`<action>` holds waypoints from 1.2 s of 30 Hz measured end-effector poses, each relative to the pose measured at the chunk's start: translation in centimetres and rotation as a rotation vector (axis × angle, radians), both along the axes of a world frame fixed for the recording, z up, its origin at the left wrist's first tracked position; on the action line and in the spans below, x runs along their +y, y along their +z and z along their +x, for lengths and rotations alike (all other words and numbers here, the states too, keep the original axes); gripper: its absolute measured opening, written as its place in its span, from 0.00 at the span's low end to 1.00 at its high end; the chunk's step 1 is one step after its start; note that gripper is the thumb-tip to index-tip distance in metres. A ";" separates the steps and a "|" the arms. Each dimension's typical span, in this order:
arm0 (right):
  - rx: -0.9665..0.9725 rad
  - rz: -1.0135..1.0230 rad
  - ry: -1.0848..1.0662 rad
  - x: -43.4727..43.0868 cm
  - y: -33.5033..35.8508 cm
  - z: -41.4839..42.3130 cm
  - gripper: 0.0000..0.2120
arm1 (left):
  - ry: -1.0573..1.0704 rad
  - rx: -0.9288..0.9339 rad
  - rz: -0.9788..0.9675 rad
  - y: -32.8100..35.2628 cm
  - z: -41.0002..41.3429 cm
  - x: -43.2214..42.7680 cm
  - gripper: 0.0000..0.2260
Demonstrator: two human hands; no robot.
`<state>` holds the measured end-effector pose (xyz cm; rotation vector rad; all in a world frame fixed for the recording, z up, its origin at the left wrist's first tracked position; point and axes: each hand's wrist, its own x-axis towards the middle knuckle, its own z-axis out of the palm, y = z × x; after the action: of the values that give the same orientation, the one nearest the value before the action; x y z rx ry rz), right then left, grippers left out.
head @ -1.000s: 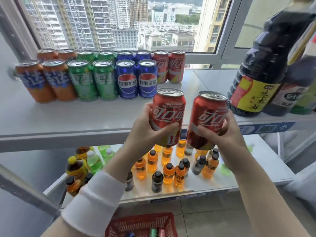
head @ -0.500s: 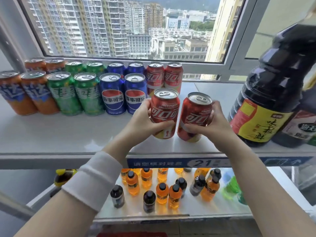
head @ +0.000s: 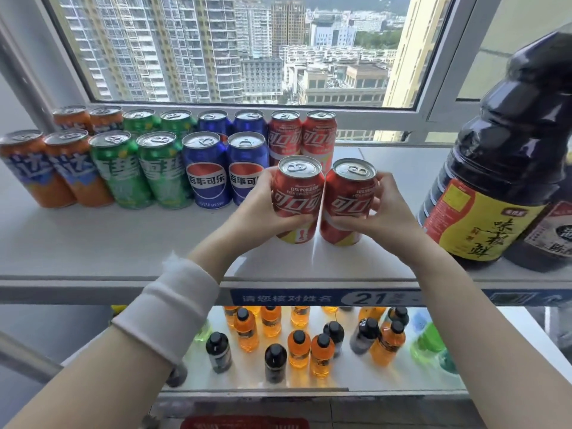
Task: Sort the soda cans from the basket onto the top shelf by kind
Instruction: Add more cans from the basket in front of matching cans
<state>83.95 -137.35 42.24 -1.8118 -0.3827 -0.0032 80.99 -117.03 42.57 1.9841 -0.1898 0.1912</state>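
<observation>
My left hand (head: 261, 209) grips a red cola can (head: 297, 193), and my right hand (head: 382, 212) grips a second red cola can (head: 348, 199). Both cans stand side by side on the white top shelf (head: 123, 243), in front of two more red cola cans (head: 301, 134) at the back. To their left run two rows of sorted cans: blue cola cans (head: 205, 171), green soda cans (head: 139, 168) and orange soda cans (head: 46, 168). Only the red rim of the basket (head: 244, 422) shows at the bottom edge.
A big dark sauce bottle (head: 501, 168) with a yellow label stands on the shelf at the right, a second dark bottle (head: 548, 233) beside it. The lower shelf (head: 356, 376) holds several small orange and dark bottles. A window frame (head: 433, 88) backs the shelf.
Both hands carried their red cans up over the shelf edge and back toward the rear red cans, and the cans now stand on the shelf. The camera view rose and moved closer.
</observation>
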 end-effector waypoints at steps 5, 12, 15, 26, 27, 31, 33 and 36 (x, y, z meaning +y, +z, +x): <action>-0.088 -0.116 -0.012 -0.2 2.5 -0.7 0.47 | -0.013 -0.104 0.181 3.1 -1.0 0.8 0.47; -0.162 -0.394 0.014 -0.2 5.4 0.0 0.40 | -0.155 -0.095 0.870 7.5 0.4 0.9 0.40; -0.130 -0.331 -0.036 -0.1 5.3 0.2 0.40 | -0.185 -0.117 0.918 7.8 1.3 0.8 0.37; -0.065 -0.181 -0.159 1.2 5.3 4.6 0.36 | -0.199 -0.112 0.884 9.9 5.6 1.2 0.33; -0.060 -0.172 -0.158 1.4 5.4 4.9 0.36 | -0.197 -0.107 0.892 9.9 6.1 1.3 0.33; -0.052 -0.151 -0.160 2.1 5.4 5.8 0.36 | -0.194 -0.100 0.931 9.6 7.4 1.5 0.32; -0.036 -0.142 -0.150 2.2 5.5 6.3 0.36 | -0.189 -0.088 0.937 9.5 7.9 1.7 0.32; -0.022 -0.136 -0.130 2.3 5.4 6.9 0.38 | -0.187 -0.070 0.948 9.4 8.6 2.1 0.32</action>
<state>90.86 -135.01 47.62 -1.9700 -0.2861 -0.0893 89.58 -114.98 51.97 2.8780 -0.5918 0.0426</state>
